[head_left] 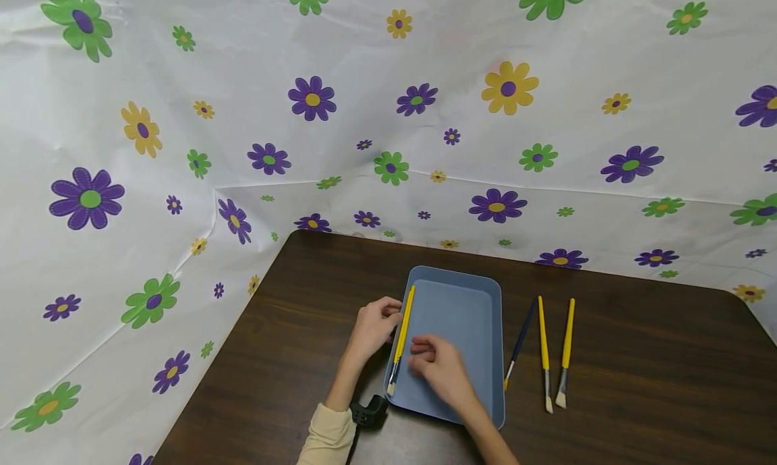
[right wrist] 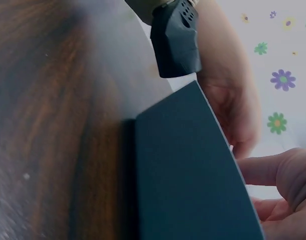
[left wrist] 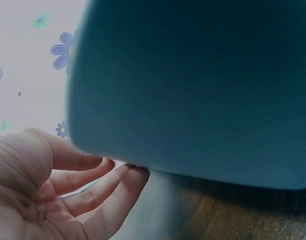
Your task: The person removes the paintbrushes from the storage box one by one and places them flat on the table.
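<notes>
A blue-grey tray (head_left: pixel 455 316) lies on the dark table. Along its left side, inside, rest yellow-handled paintbrushes (head_left: pixel 402 333), close together with pale bristles toward me. My left hand (head_left: pixel 373 326) is at the tray's left rim, thumb and fingertips against the edge; in the left wrist view the fingers (left wrist: pixel 117 195) meet the tray's edge. Over the tray, just right of those brushes, my right hand (head_left: pixel 443 370) has loosely bent fingers with nothing visible between them. In the right wrist view its thumb (right wrist: pixel 260 170) shows beyond the tray wall (right wrist: pixel 188 170).
Right of the tray lie a dark-blue-handled paintbrush (head_left: pixel 523 333) with an orange tip, close to the tray edge, and two yellow-handled paintbrushes (head_left: pixel 543 337) with pale bristles. A flower-printed white sheet (head_left: pixel 364 60) hangs behind and left of the table (head_left: pixel 655 370).
</notes>
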